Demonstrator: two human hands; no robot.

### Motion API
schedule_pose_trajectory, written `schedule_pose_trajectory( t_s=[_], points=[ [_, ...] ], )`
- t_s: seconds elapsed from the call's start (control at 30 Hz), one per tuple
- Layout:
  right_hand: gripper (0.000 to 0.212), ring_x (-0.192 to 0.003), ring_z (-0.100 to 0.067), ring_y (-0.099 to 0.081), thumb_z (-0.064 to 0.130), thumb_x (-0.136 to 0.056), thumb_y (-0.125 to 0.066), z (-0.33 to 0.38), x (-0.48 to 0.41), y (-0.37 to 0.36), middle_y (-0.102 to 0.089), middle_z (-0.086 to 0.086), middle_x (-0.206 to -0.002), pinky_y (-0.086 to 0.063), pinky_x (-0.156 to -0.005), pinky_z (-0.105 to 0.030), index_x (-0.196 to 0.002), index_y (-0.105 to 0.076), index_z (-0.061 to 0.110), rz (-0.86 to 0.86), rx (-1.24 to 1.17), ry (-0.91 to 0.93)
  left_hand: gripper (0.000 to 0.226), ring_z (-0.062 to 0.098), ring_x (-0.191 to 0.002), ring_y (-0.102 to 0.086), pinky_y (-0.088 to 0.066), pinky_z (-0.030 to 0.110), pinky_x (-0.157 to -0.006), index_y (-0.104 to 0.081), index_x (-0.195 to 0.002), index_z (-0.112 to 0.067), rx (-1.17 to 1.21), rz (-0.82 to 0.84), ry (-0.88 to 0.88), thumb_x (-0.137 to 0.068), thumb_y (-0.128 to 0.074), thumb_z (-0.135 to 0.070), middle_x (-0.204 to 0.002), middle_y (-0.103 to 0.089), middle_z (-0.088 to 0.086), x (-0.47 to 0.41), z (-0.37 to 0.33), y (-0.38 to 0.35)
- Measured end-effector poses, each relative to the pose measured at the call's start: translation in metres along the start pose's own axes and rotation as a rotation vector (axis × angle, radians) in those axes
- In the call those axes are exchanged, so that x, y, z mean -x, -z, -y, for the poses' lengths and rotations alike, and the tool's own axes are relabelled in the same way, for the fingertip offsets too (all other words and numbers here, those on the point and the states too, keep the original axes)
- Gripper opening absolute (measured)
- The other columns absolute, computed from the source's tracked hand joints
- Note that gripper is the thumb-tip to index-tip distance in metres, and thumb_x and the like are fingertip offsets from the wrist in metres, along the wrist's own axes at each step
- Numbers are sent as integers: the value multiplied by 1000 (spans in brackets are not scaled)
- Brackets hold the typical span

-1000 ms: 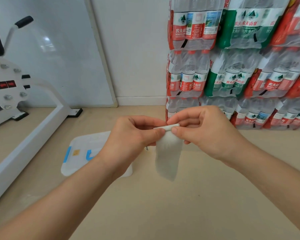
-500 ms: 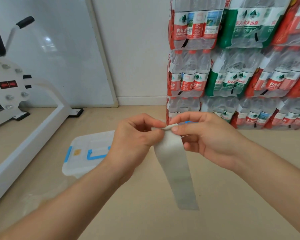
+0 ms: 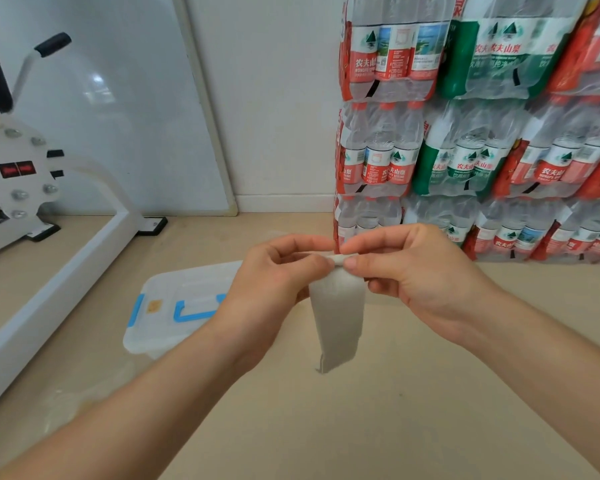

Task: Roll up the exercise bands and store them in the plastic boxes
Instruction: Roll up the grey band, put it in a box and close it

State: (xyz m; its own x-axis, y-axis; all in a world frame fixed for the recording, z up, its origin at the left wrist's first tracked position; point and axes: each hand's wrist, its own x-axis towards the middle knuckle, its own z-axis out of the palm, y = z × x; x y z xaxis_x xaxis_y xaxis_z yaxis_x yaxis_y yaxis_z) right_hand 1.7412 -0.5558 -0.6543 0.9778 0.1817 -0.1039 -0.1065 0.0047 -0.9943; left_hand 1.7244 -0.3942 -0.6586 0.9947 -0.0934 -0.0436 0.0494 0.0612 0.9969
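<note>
Apparently level: left hand [image 3: 271, 285], right hand [image 3: 425, 278], band [image 3: 338, 320].

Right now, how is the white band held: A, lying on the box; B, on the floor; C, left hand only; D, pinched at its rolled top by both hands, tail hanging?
D: left hand and right hand both pinch the band at its rolled top; tail hangs free.
</note>
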Motion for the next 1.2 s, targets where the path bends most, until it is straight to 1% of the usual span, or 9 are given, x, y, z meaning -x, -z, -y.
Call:
schedule_pose_trajectory(
  t_s=[0.13,0.23,0.37,0.43,0.53,0.63,0.73,1.0,1.2],
  points=[
    [14,-57,-6,-54,-2,-74,-74,2,1,0,-71,-8,-76,-43,-55,-16,-80,-75,11,-26,79,57,23,15,-74,-68,-52,20,-61,-73,-97,-4,-46,50,23,-92,-57,-20,-89,-75,9,0,-1,0],
    [14,-60,-8,-55,-1,-75,-73,2,1,0,-68,-5,-72,-44,-55,-15,-82,-73,10,-26,102,82,19,19,-80,-71,-55,22,-64,-74,-95,-4,-43,49,14,-89,-60,-15,-90,-76,11,1,-2,1],
    [19,-71,-11,-57,2,-78,-71,0,1,0,-70,-5,-83,-43,-60,-21,-94,-70,14,0,57,34,13,22,-80,-72,-56,24,-66,-75,-91,-1,39,-5,10,-84,-64,-5,-89,-75,15,-2,1,2],
    [18,-75,-13,-57,5,-81,-70,-1,1,0,-69,-3,-87,-43,-59,-21,-97,-70,14,24,52,-5,14,26,-86,-72,-58,28,-73,-74,-94,0,65,-30,16,-83,-65,-3,-91,-75,16,-2,2,3],
    [18,-81,-13,-64,9,-86,-64,-2,2,0,-71,-7,-96,-52,-61,-21,-103,-70,7,97,-47,-66,18,31,-92,-71,-58,33,-81,-72,-98,3,91,-53,28,-82,-65,-2,-96,-74,19,-3,4,4],
    [20,-82,-19,-69,12,-88,-61,0,2,0,-73,-13,-96,-59,-70,-26,-101,-71,1,126,-168,-94,19,32,-89,-70,-58,34,-81,-71,-97,3,112,-91,33,-79,-68,-2,-95,-74,20,-4,6,5],
    [23,-80,-20,-71,19,-87,-63,0,2,0,-74,-14,-95,-59,-69,-26,-98,-73,2,111,-164,-97,15,26,-82,-70,-58,31,-78,-72,-92,0,107,-109,27,-76,-70,0,-89,-74,18,-4,6,4],
    [13,-81,-20,-70,-1,-81,-67,-4,-1,-2,-72,-20,-98,-58,-64,-24,-93,-72,0,-29,-123,-48,18,27,-86,-69,-54,36,-87,-73,-88,-11,20,-66,14,-76,-71,2,-90,-73,16,-4,7,3],
    [17,-79,-19,-66,-6,-80,-66,-3,-1,-1,-69,-26,-95,-59,-67,-24,-95,-71,-1,-62,-96,19,23,29,-93,-71,-54,39,-86,-73,-101,-12,-109,54,90,-89,-60,-27,-96,-75,13,-5,3,4]
  ],
)
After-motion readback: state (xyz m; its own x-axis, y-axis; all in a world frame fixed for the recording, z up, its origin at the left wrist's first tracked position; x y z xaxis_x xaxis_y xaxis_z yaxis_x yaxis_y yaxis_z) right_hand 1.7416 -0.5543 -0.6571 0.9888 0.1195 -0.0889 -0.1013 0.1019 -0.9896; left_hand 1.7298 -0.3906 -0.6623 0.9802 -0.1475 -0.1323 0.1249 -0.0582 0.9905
